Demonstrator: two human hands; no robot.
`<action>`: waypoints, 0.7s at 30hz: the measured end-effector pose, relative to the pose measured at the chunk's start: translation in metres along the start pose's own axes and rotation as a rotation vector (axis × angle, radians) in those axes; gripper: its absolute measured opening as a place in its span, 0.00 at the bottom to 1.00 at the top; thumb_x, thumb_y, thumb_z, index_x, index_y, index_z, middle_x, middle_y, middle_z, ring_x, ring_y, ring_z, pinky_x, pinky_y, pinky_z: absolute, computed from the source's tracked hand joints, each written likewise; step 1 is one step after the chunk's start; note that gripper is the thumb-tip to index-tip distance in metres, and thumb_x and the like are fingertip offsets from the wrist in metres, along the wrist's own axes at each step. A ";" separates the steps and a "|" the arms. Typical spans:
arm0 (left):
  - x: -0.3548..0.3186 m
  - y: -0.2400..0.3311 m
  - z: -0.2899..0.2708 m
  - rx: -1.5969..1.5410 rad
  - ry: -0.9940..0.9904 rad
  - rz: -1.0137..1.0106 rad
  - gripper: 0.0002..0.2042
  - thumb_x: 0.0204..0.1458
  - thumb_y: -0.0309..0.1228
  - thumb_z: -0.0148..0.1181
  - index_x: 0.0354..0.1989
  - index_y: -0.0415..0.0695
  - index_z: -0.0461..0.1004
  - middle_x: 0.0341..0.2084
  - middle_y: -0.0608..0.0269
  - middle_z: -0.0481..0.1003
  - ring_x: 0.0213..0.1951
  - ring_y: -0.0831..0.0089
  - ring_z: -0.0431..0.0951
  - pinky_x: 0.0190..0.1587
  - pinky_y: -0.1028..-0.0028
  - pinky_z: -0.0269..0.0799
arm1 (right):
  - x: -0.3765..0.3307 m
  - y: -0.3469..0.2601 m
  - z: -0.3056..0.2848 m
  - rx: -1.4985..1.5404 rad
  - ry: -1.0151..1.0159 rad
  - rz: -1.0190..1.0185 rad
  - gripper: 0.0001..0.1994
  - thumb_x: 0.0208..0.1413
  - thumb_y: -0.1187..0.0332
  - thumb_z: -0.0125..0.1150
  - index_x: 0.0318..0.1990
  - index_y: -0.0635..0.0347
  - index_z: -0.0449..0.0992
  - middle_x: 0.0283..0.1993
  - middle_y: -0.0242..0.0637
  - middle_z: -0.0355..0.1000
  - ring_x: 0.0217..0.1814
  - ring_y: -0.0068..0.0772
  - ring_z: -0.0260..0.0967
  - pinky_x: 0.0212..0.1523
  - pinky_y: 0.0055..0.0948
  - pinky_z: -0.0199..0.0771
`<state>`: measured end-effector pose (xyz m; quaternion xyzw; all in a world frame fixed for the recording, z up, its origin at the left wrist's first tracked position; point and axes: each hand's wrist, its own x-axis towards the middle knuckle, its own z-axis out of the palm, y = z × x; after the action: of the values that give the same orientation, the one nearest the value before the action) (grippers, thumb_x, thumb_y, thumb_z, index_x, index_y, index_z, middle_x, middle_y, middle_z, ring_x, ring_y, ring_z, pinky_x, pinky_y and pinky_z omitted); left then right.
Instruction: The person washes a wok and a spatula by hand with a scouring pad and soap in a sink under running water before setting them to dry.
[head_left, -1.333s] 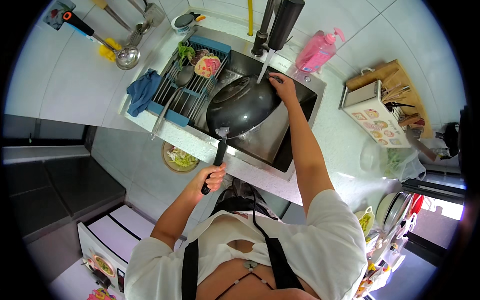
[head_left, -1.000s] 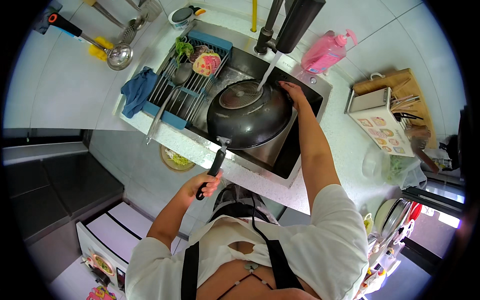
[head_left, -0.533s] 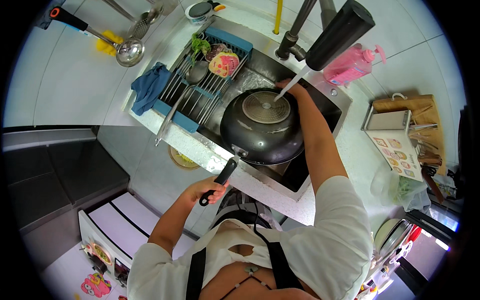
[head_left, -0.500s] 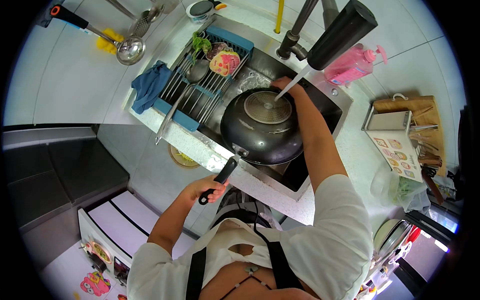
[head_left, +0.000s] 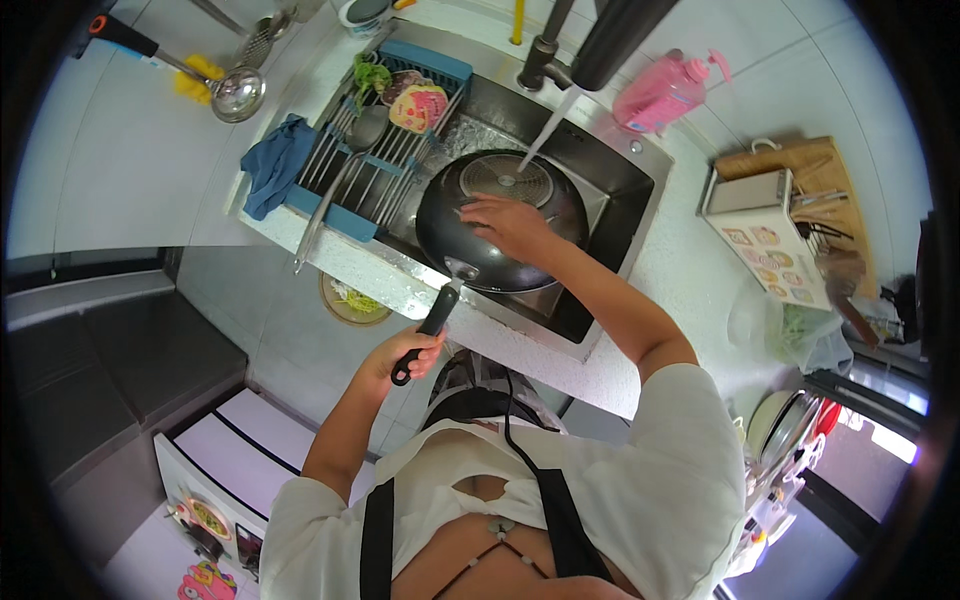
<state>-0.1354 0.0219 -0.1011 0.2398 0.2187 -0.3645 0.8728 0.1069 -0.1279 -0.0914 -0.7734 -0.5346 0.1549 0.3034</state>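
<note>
A dark wok (head_left: 440, 232) lies bottom up in the sink (head_left: 625, 215), its round base facing me. My left hand (head_left: 408, 355) grips the black wok handle (head_left: 438, 312), which sticks out over the counter's front edge. On the wok's outer side, my right hand (head_left: 508, 228) lies with its fingers stretched out, just below the base. Water runs from the black tap (head_left: 618, 45) onto the base. Whether anything sits under my right palm is hidden.
Left of the wok, a drying rack (head_left: 335, 212) over the sink holds a large spoon (head_left: 352, 165), greens and a pink-yellow sponge (head_left: 418, 107). A blue cloth (head_left: 277, 165) hangs at its corner. A pink pump bottle (head_left: 665, 92) stands behind right; a utensil holder (head_left: 765, 235) stands right.
My right hand has come from the wok's far rim onto its upturned outer side. My left hand still holds the handle. The whole view has shifted slightly.
</note>
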 end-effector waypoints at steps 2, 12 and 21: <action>-0.001 0.000 -0.003 -0.002 -0.010 -0.003 0.11 0.44 0.34 0.57 0.29 0.45 0.60 0.11 0.73 0.58 0.08 0.84 0.58 0.09 0.82 0.53 | -0.023 0.020 -0.008 -0.045 0.132 0.113 0.12 0.48 0.69 0.55 0.42 0.52 0.73 0.49 0.37 0.67 0.55 0.38 0.61 0.52 0.32 0.63; -0.002 0.008 0.009 0.082 0.067 -0.065 0.09 0.46 0.33 0.55 0.30 0.46 0.61 0.11 0.73 0.58 0.09 0.83 0.57 0.10 0.81 0.53 | -0.054 0.127 0.014 0.381 0.695 0.649 0.12 0.47 0.70 0.55 0.41 0.55 0.75 0.45 0.39 0.71 0.49 0.34 0.67 0.49 0.24 0.63; 0.000 0.000 0.008 0.054 0.113 -0.059 0.07 0.48 0.32 0.53 0.30 0.47 0.63 0.12 0.74 0.58 0.09 0.85 0.56 0.11 0.83 0.50 | -0.067 0.018 0.031 0.342 0.716 0.344 0.14 0.44 0.78 0.55 0.41 0.57 0.73 0.48 0.38 0.69 0.58 0.34 0.60 0.57 0.28 0.57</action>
<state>-0.1336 0.0175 -0.0947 0.2768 0.2650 -0.3817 0.8411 0.0774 -0.1849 -0.1323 -0.7949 -0.2253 0.0114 0.5633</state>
